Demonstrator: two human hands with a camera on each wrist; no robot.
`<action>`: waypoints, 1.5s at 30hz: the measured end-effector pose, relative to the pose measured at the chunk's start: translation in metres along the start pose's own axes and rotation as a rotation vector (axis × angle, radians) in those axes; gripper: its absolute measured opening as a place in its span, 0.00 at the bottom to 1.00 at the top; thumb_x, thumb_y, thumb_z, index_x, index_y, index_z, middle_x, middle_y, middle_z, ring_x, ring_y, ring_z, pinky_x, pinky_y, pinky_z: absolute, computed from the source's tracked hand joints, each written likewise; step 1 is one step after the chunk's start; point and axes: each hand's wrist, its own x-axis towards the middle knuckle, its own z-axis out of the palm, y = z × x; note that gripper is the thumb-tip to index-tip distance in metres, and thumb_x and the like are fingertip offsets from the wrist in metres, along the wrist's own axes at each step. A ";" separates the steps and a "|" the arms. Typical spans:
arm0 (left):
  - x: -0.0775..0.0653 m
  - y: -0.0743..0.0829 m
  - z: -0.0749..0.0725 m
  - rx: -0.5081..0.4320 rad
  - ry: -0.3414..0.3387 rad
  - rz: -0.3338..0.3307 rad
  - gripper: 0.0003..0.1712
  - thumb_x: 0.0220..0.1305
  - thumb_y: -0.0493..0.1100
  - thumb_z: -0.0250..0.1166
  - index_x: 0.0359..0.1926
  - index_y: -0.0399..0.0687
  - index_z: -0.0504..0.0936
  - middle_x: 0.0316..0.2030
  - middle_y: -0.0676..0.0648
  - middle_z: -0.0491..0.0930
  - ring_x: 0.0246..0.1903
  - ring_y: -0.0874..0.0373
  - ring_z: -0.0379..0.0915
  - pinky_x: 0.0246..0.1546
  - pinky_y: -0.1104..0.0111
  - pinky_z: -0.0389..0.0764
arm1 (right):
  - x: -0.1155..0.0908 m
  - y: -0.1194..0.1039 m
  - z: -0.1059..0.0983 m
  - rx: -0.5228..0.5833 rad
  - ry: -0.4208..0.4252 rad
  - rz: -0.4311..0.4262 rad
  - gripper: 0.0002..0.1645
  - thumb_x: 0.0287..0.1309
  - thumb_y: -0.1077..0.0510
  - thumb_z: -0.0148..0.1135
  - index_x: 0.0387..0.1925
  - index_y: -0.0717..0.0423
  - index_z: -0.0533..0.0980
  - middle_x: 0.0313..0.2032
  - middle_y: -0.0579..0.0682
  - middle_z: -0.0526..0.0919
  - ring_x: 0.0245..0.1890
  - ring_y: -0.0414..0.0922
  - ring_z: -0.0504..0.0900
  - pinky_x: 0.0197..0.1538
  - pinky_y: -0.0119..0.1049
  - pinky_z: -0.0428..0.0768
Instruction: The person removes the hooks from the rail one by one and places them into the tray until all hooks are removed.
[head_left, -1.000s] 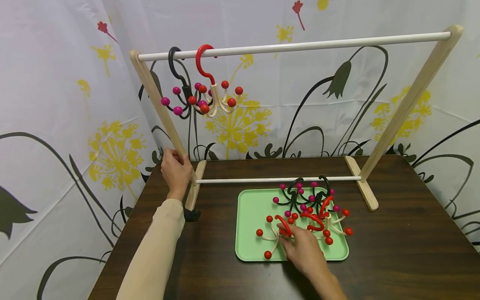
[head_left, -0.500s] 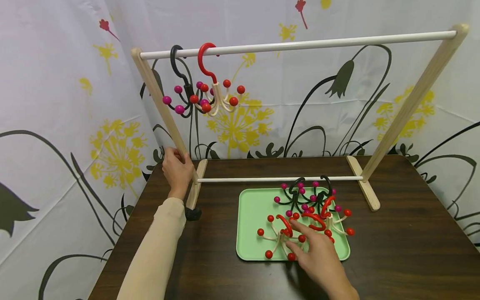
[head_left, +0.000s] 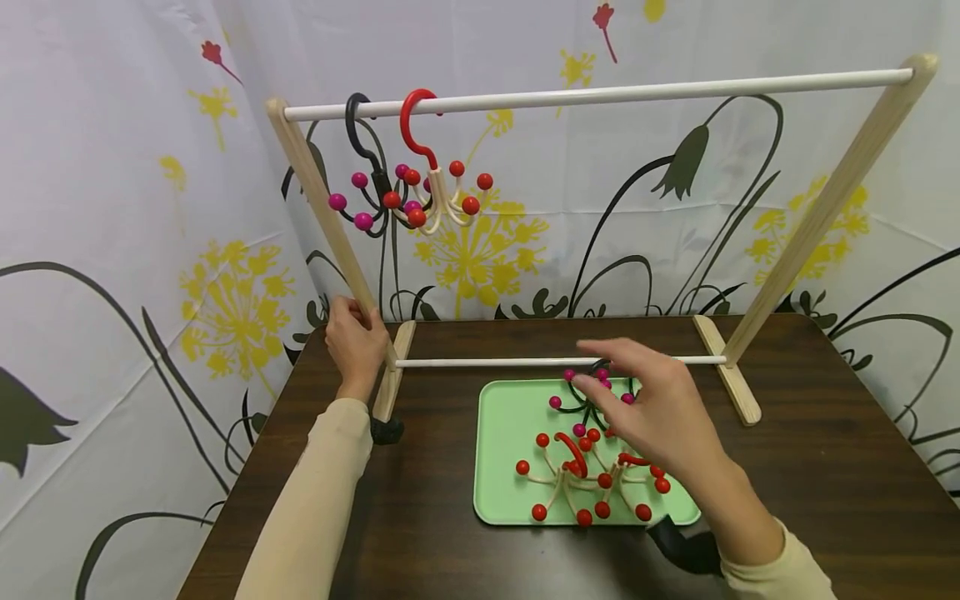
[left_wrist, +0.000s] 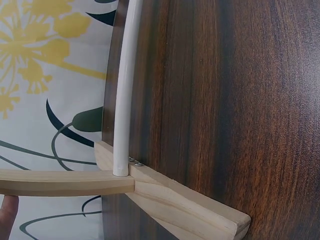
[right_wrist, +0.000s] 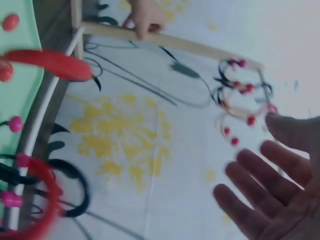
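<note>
My left hand (head_left: 356, 346) grips the lower left wooden upright (head_left: 322, 208) of a rack; in the left wrist view just a fingertip (left_wrist: 7, 215) shows. Above the green tray (head_left: 491, 500) my right hand (head_left: 663, 408) is raised, holding nothing, its fingers (right_wrist: 260, 185) extended and thumb apart. Under it lie cream multi-arm hangers with red hooks and red balls, one at the left (head_left: 562, 483) and one beside it (head_left: 618, 483). Behind them is a black hanger (head_left: 588, 408) with magenta balls. My right hand hides the tray's right part in the head view.
From the rack's white top rail (head_left: 600, 96) hang a black hanger (head_left: 380, 183) and a red-hooked cream hanger (head_left: 437, 196), near its left end. A white lower bar (head_left: 487, 362) runs just behind the tray. Wooden feet (head_left: 727, 371) stand on the dark table (head_left: 435, 467); a patterned curtain is behind.
My right hand has let go of the left cream hanger on the tray, then risen and moved right and away from me. My left hand stays on the upright.
</note>
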 end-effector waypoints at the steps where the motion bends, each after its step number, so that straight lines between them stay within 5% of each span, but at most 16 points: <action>1: 0.000 0.000 0.000 0.003 0.000 0.000 0.12 0.57 0.37 0.66 0.36 0.36 0.72 0.32 0.38 0.73 0.32 0.39 0.74 0.35 0.45 0.71 | 0.012 0.000 0.003 0.012 -0.004 -0.032 0.23 0.52 0.61 0.74 0.52 0.53 0.82 0.47 0.44 0.85 0.42 0.40 0.82 0.37 0.33 0.76; 9: -0.001 0.001 -0.002 0.006 -0.015 -0.009 0.12 0.57 0.39 0.66 0.36 0.37 0.73 0.32 0.38 0.73 0.32 0.39 0.73 0.36 0.45 0.71 | 0.116 -0.001 0.031 0.162 -0.061 -0.291 0.30 0.58 0.63 0.67 0.63 0.59 0.73 0.63 0.53 0.74 0.64 0.44 0.71 0.59 0.43 0.72; 13: 0.000 0.002 -0.002 0.007 -0.015 -0.015 0.12 0.57 0.39 0.67 0.36 0.37 0.73 0.32 0.38 0.73 0.32 0.39 0.73 0.36 0.45 0.71 | 0.152 -0.004 0.043 0.224 -0.122 -0.295 0.34 0.61 0.63 0.64 0.68 0.58 0.67 0.69 0.51 0.68 0.70 0.40 0.61 0.67 0.39 0.62; 16: 0.001 0.002 -0.001 0.011 -0.015 -0.017 0.12 0.58 0.39 0.66 0.36 0.37 0.72 0.32 0.38 0.73 0.32 0.39 0.73 0.36 0.45 0.71 | 0.168 -0.004 0.049 0.271 -0.195 -0.217 0.33 0.64 0.60 0.62 0.70 0.55 0.66 0.69 0.48 0.67 0.70 0.38 0.60 0.67 0.39 0.62; 20: 0.001 0.004 0.001 0.009 -0.023 -0.012 0.12 0.58 0.39 0.66 0.36 0.37 0.73 0.32 0.38 0.73 0.32 0.39 0.74 0.36 0.46 0.71 | 0.180 -0.006 0.053 0.330 -0.231 -0.089 0.30 0.65 0.58 0.61 0.68 0.53 0.69 0.60 0.48 0.75 0.62 0.38 0.69 0.60 0.41 0.71; 23: 0.001 0.004 0.001 0.003 -0.020 0.000 0.12 0.58 0.38 0.67 0.36 0.37 0.73 0.32 0.38 0.73 0.31 0.39 0.74 0.35 0.46 0.72 | 0.187 -0.009 0.054 0.321 -0.158 -0.036 0.27 0.64 0.59 0.61 0.65 0.56 0.71 0.48 0.50 0.78 0.49 0.41 0.74 0.52 0.39 0.75; 28: 0.000 0.004 0.001 -0.005 -0.005 0.016 0.12 0.58 0.37 0.67 0.37 0.36 0.73 0.32 0.37 0.74 0.31 0.39 0.74 0.35 0.46 0.72 | 0.195 -0.014 0.049 0.121 -0.003 0.099 0.29 0.64 0.54 0.62 0.65 0.54 0.71 0.32 0.49 0.74 0.32 0.43 0.70 0.37 0.33 0.68; 31: 0.000 0.003 0.001 -0.002 0.000 0.017 0.12 0.58 0.37 0.67 0.37 0.36 0.73 0.32 0.37 0.74 0.31 0.39 0.74 0.35 0.46 0.72 | 0.195 -0.013 0.041 -0.040 0.011 0.179 0.31 0.64 0.47 0.62 0.66 0.49 0.70 0.28 0.49 0.73 0.27 0.45 0.68 0.31 0.34 0.63; 37: 0.002 0.003 0.000 0.008 -0.014 -0.001 0.12 0.59 0.38 0.66 0.37 0.37 0.73 0.32 0.38 0.74 0.32 0.39 0.74 0.36 0.46 0.72 | 0.195 -0.004 0.023 -0.252 -0.007 0.259 0.28 0.65 0.42 0.58 0.63 0.47 0.74 0.32 0.49 0.80 0.31 0.46 0.74 0.30 0.38 0.68; 45: 0.000 -0.001 -0.001 -0.003 -0.026 -0.017 0.12 0.60 0.39 0.66 0.38 0.37 0.73 0.33 0.38 0.74 0.32 0.40 0.74 0.35 0.46 0.72 | 0.194 0.009 0.005 -0.255 0.034 0.235 0.22 0.66 0.47 0.56 0.55 0.54 0.81 0.38 0.53 0.82 0.38 0.48 0.75 0.36 0.39 0.70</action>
